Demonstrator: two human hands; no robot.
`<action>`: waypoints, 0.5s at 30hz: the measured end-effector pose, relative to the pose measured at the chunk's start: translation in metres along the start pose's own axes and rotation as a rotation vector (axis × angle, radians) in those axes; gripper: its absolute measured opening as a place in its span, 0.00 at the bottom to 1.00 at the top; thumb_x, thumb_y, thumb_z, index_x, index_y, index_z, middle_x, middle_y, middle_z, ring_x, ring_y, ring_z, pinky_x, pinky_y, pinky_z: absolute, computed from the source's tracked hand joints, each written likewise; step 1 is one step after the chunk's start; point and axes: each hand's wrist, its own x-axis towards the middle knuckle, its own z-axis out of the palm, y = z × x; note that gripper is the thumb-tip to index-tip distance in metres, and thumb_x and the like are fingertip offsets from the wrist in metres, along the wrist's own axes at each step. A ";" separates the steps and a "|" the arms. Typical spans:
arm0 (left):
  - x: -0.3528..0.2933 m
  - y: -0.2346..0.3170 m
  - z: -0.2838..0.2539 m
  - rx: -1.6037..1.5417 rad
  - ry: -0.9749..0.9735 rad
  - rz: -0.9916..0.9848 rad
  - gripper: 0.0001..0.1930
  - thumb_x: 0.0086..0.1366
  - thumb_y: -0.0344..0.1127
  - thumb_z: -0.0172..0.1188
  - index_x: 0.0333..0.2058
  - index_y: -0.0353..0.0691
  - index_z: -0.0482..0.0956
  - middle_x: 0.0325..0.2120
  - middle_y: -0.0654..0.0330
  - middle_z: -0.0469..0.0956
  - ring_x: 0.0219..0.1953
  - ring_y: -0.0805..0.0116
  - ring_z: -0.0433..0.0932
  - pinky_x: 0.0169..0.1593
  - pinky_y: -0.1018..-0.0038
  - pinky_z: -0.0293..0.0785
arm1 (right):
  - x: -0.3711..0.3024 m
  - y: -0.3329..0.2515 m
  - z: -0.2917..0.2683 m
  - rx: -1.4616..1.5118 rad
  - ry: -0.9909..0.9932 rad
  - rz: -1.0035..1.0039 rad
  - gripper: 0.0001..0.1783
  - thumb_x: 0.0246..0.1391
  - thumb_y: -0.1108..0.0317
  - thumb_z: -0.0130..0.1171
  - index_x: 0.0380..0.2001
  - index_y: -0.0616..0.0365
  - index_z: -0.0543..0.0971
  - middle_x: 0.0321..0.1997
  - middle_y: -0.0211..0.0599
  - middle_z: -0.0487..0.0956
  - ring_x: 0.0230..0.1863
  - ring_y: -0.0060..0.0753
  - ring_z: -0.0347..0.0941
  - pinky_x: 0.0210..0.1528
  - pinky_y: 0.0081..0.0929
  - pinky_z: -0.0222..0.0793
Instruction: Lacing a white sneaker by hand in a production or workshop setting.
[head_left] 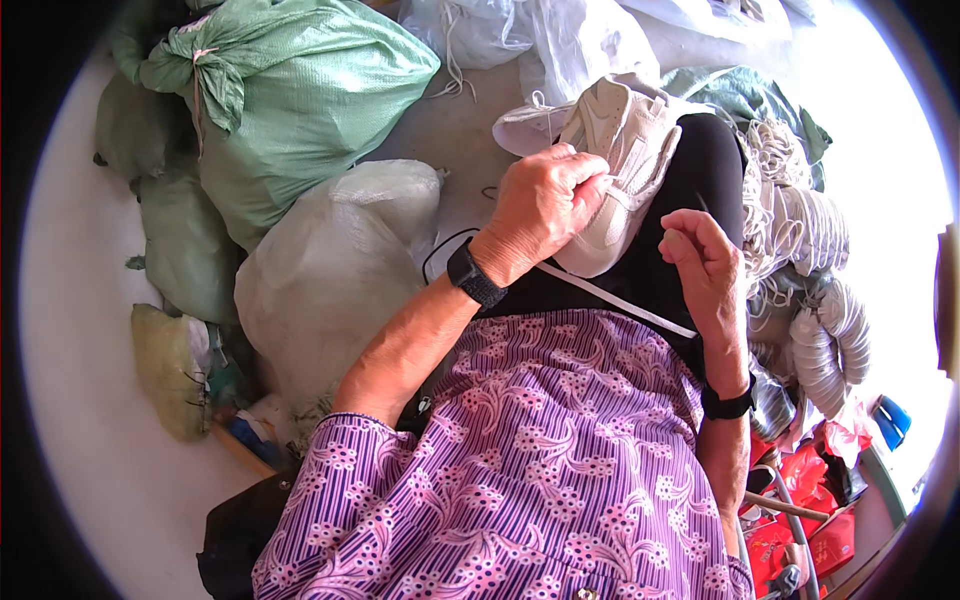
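A beige-and-white sneaker [605, 235] rests on my raised leg in black trousers, its toe toward me. My left hand [550, 205] is closed in a pinch over the shoe's front, at the white shoelace [622, 197] crossing it. To the right of the shoe, my right hand [708, 270] is raised apart from it, thumb and forefinger pressed together. Whatever those fingertips hold, if anything, is too small to make out. A loose flat white lace end [625, 302] runs from under my left wrist across my lap. Behind the sneaker lies another white shoe [528, 128].
Green woven sacks [300, 110] and a whitish sack [335, 270] crowd the left. Bundles of white laces [790, 215] hang close by my right hand. Clear plastic bags [560, 35] lie at the far side. Red bags [805, 490] sit at the lower right.
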 end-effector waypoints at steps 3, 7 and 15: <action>-0.002 0.000 0.003 -0.012 0.019 -0.008 0.05 0.54 0.27 0.61 0.31 0.36 0.79 0.23 0.53 0.75 0.24 0.58 0.76 0.28 0.70 0.72 | 0.000 0.002 0.001 -0.014 -0.006 -0.036 0.06 0.54 0.73 0.55 0.36 0.61 0.76 0.25 0.30 0.77 0.28 0.16 0.72 0.33 0.15 0.68; -0.005 -0.001 0.008 0.003 0.082 -0.003 0.05 0.52 0.26 0.61 0.29 0.37 0.79 0.22 0.54 0.74 0.23 0.59 0.75 0.28 0.70 0.71 | 0.000 0.003 0.001 -0.064 -0.017 -0.095 0.05 0.54 0.74 0.55 0.35 0.61 0.76 0.25 0.32 0.77 0.27 0.18 0.72 0.32 0.17 0.68; 0.001 0.003 0.016 0.082 0.122 -0.009 0.06 0.47 0.24 0.60 0.19 0.39 0.72 0.19 0.57 0.71 0.20 0.57 0.73 0.24 0.67 0.68 | 0.000 0.000 0.003 -0.088 0.000 -0.106 0.05 0.53 0.74 0.55 0.34 0.61 0.76 0.24 0.35 0.77 0.27 0.22 0.73 0.32 0.19 0.68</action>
